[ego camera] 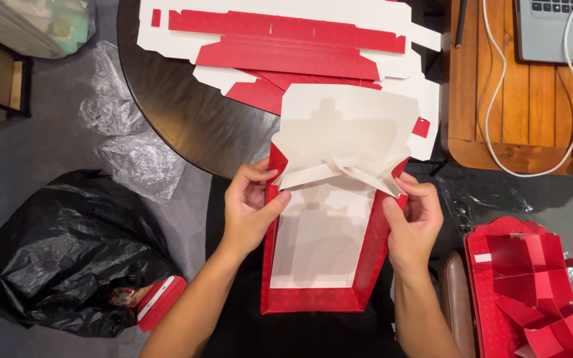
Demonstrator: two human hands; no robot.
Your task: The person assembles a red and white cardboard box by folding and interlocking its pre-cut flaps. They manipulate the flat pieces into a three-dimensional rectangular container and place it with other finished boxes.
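Dark round table [180, 113] bears flat cartons [286, 46], perhaps several, beyond both hands.

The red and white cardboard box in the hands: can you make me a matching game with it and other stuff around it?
Things:
1. red and white cardboard box
2. black plastic bag
3. grey laptop
4. flat red and white cardboard sheets

Places:
A. on the wooden table
B. on the floor, left
C. between the left hand and right hand
D. on the dark round table

Pairs: 1-C, 2-B, 3-A, 4-D
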